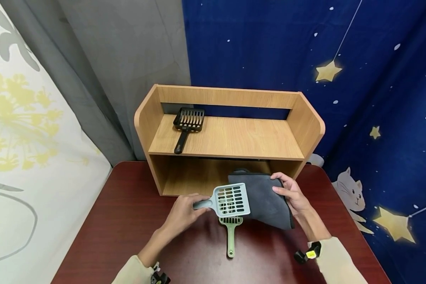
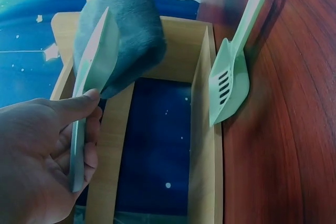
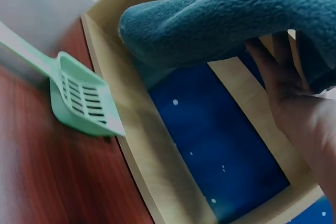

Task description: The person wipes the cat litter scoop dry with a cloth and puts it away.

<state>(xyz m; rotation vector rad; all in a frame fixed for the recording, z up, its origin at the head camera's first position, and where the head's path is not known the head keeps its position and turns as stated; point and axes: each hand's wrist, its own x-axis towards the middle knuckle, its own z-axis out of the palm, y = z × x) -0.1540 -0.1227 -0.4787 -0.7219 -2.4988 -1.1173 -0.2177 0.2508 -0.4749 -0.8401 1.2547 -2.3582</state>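
Scoop [image 1: 220, 200] and cloth [image 1: 264, 201], pinched in fingers of left hand [image 1: 187, 212] and right hand [image 1: 295, 197] respectively, hover by the front edge of the shelf [image 1: 234, 136]; green scoop [image 1: 230, 235] lies before it; surface [image 1: 117, 221] extends either side.

The head view is bright and mostly crisp. A pale, soft glare lies on the worktop [image 1: 262, 260] toward its near edge; the light seems to come from above, though its exact source is hard to tell. The lower compartment of the shelf unit [image 1: 230, 138] is dimmer than its upper level. Both wrist views are duller and softer, with a blue-green cast that tints the grey cloth [image 1: 262, 197] teal. In the left wrist view, the green scoop [image 2: 231, 77] throws a dark, soft-edged shadow across the worktop.
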